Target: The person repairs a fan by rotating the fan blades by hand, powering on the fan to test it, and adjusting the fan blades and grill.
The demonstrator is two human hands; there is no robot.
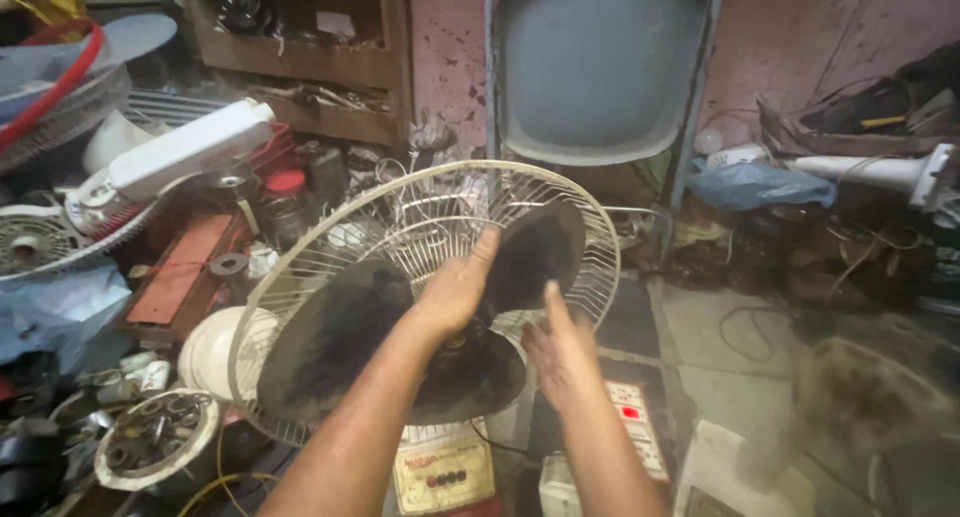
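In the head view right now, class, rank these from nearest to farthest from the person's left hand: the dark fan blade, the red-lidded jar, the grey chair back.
1. Dark fan blade: touched by the left hand, inside the wire guard.
2. Red-lidded jar: off to the left, among the clutter.
3. Grey chair back: up against the far wall, behind the fan.

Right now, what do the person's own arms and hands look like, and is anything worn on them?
Both forearms are bare as far as the picture shows: no sleeves, gloves, watch or bands. The left hand and right hand are bare too, and I can make out no rings. Dark grime seems to smudge the fingers and palms, much like the dust on the fan blades. The picture is slightly blurred, so finer marks cannot be told.
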